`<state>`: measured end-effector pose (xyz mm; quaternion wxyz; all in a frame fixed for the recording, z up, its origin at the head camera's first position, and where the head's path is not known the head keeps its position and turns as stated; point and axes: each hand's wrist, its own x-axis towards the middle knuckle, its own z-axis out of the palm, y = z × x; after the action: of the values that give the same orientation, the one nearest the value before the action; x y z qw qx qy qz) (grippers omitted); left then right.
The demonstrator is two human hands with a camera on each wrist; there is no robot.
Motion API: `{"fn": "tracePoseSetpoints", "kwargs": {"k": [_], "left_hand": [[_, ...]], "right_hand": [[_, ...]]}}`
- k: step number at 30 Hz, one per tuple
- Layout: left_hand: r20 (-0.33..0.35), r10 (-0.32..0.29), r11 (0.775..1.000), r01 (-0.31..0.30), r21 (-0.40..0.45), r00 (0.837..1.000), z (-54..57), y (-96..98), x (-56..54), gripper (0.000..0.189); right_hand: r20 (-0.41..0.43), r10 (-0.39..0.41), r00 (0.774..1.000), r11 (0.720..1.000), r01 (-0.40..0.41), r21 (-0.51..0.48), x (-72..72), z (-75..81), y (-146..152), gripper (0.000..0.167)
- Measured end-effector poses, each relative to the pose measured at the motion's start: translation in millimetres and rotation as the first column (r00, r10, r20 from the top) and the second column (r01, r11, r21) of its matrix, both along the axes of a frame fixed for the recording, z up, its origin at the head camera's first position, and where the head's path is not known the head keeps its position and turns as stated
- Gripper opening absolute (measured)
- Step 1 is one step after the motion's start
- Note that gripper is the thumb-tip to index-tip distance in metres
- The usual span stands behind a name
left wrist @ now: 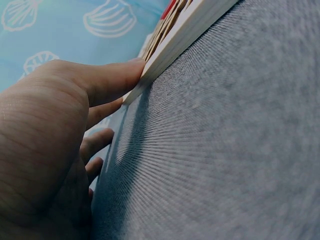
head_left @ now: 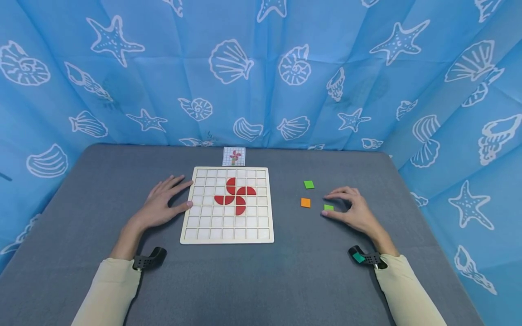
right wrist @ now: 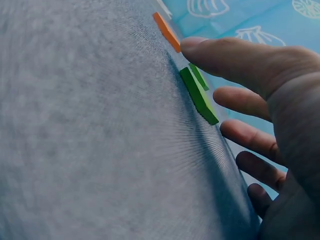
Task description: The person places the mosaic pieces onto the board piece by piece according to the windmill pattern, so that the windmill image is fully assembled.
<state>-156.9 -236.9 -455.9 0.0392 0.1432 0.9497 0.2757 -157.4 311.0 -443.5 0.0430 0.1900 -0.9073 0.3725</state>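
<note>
A white gridded board [head_left: 200,234] lies left of centre in the head view, with several red quarter-circle pieces [head_left: 240,210] set in a pinwheel. Along its left edge my left hand [head_left: 163,203] rests with fingers extended; in the left wrist view the thumb tip [left wrist: 135,70] is right at the board's wooden side. My right hand [head_left: 351,210] is spread above a green square tile [head_left: 328,208], thumb on one side and fingers on the other. The right wrist view shows a gap between the fingers and that tile [right wrist: 199,95].
Another green tile [head_left: 309,184] and an orange tile [head_left: 305,203] lie between the board and my right hand. Behind the board is a small card [head_left: 234,156] with a printed pinwheel flower. A blue shell-patterned curtain [head_left: 269,90] borders the grey table [head_left: 244,285].
</note>
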Motion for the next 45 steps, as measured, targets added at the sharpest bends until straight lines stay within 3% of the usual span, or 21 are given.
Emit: {"fn": "tracePoseSetpoints", "kwargs": {"k": [29, 45], "left_hand": [[0.009, 0.001, 1.000, -0.001, -0.006, 1.000, 1.5, 0.4, -0.5, 0.074], [0.014, 0.004, 1.000, -0.004, -0.008, 1.000, 2.1, -0.2, -0.2, 0.074]], "right_hand": [[-0.010, 0.112, 0.994, 0.994, -0.112, 0.009, -2.8, -3.2, 16, 0.034], [-0.011, 0.090, 0.996, 0.996, -0.090, -0.001, -2.8, -6.2, 14, 0.028]]}}
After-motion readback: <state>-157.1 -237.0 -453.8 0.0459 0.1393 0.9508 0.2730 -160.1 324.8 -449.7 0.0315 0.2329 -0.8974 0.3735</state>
